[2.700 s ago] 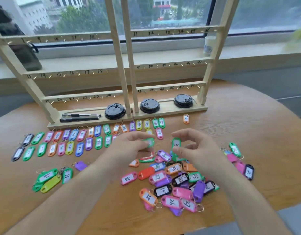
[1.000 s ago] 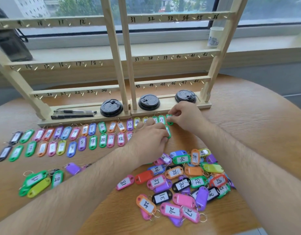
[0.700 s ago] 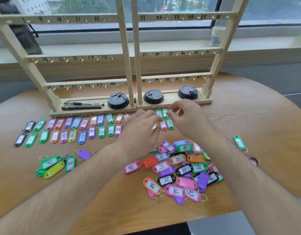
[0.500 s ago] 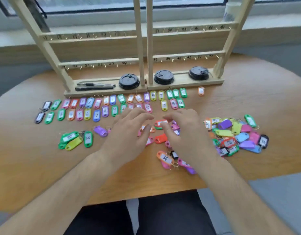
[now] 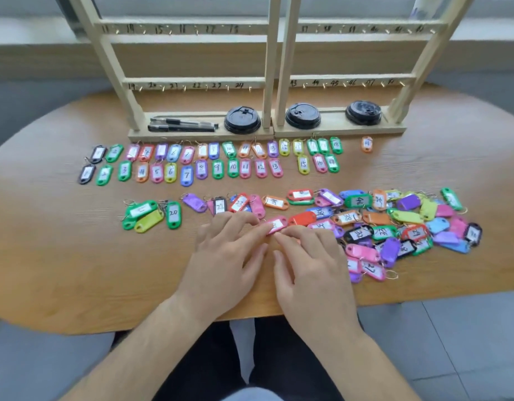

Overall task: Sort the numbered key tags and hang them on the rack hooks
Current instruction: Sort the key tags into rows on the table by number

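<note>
The wooden rack (image 5: 271,68) stands at the back of the table, its numbered hooks bare. In front of it lie two sorted rows of numbered key tags (image 5: 192,162). A loose pile of coloured tags (image 5: 394,221) spreads across the right of the table. My left hand (image 5: 229,256) and my right hand (image 5: 310,270) lie flat side by side near the front edge. Their straight fingertips meet on a pink tag (image 5: 276,224) at the pile's left end. Neither hand grips anything.
Three black cup lids (image 5: 242,120) (image 5: 303,115) (image 5: 363,112) and two pens (image 5: 182,125) sit on the rack's base. A small group of green and yellow tags (image 5: 151,212) lies left of my hands. One orange tag (image 5: 367,144) lies alone at the right.
Both hands have drawn back from the sorted rows near the rack to the loose pile. They now touch a pink tag. The view has tilted down.
</note>
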